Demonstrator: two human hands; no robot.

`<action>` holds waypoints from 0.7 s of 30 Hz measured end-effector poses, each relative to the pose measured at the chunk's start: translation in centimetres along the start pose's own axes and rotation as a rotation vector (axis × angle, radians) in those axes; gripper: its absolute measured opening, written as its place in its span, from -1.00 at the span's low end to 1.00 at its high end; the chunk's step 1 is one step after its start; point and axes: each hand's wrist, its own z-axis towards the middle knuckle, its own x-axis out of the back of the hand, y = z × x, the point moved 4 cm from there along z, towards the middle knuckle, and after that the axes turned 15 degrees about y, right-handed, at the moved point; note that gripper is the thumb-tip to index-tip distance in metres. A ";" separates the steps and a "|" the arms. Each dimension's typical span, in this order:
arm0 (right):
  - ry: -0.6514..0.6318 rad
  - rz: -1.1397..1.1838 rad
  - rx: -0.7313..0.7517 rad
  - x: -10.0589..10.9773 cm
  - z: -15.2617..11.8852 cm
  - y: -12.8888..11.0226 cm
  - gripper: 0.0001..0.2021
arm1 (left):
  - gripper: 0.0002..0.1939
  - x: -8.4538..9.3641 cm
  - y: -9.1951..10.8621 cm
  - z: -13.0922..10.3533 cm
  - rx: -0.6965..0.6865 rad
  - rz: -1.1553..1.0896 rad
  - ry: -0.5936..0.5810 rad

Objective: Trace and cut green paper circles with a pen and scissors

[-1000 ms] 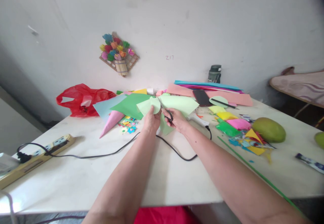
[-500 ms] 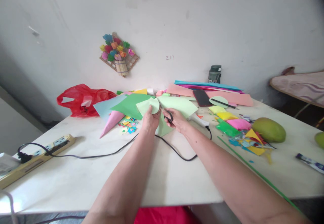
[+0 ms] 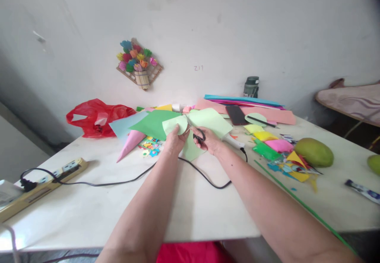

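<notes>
Forearms (image 3: 148, 203) stretch forward over a white tabletop (image 3: 97, 215), converging toward its far side. The left hand (image 3: 175, 142) pinches a pale mint-green sheet of paper (image 3: 173, 125), thumb pressed flat on its face, the other fingers mostly hidden. The right hand (image 3: 209, 141), just beside it, is clasped around a small pair of black-handled scissors (image 3: 202, 135), blades pointing away from the person at the paper's edge. The sheet, in front of a deep green paper sheet (image 3: 151, 125), shows a smoothly rounded edge next to the blades and a pointed corner to the left. A broad mint-green flap (image 3: 212, 121) spreads to the right of the scissors; whether the two parts are joined cannot be told. A slim pink paper cone (image 3: 130, 146) lies left of the left hand, and a black cord (image 3: 97, 184) runs beneath both forearms.
</notes>
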 end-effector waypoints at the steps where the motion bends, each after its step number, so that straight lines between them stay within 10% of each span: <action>1: -0.002 -0.004 0.006 0.1 0.1 0.0 -0.63 | -0.87 0.0 0.0 0.0 -0.001 0.002 -0.011; 21: -0.036 -0.073 0.004 1.5 0.7 0.1 -0.59 | -0.73 0.2 -0.6 0.1 0.057 0.024 -0.067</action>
